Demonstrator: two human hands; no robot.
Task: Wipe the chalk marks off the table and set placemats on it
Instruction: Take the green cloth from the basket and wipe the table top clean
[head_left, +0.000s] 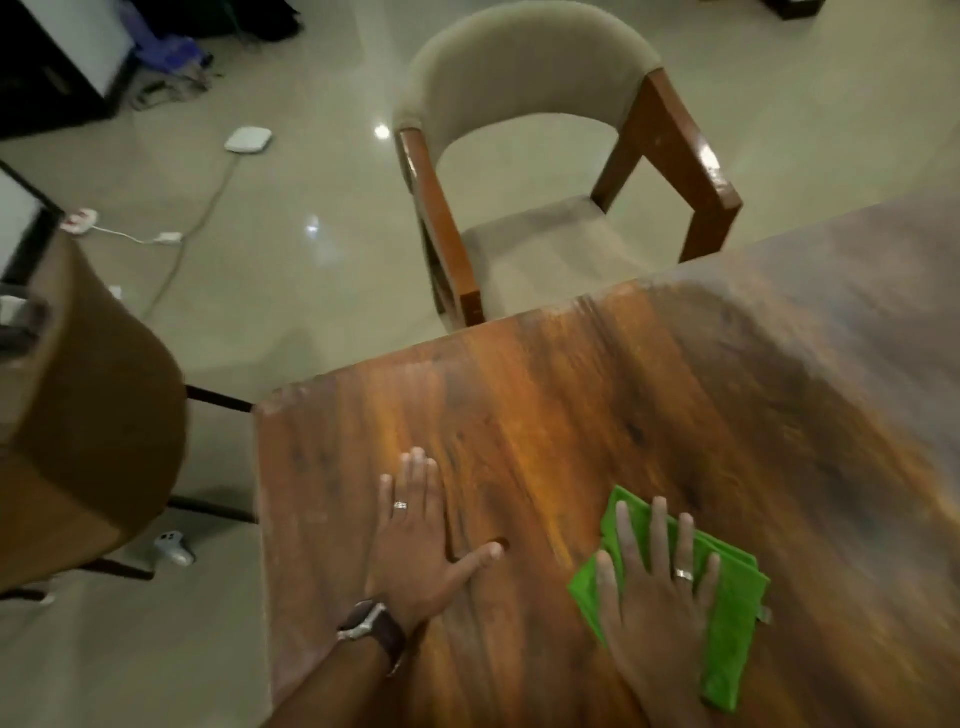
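Note:
The wooden table (649, 405) fills the lower right, its corner near the middle left. My left hand (415, 540) lies flat on the tabletop with straight fingers, a ring on one finger and a watch on the wrist. My right hand (657, 582) presses flat with spread fingers on a folded green cloth (727, 623) lying on the table near the bottom right. Faint pale chalk smears (587, 306) show along the far table edge. No placemats are in view.
A beige upholstered chair with wooden arms (545, 171) stands at the far table edge. A brown chair back (88, 447) is at the left. On the tiled floor lie white cables, a white device (248, 139) and a game controller (175, 547).

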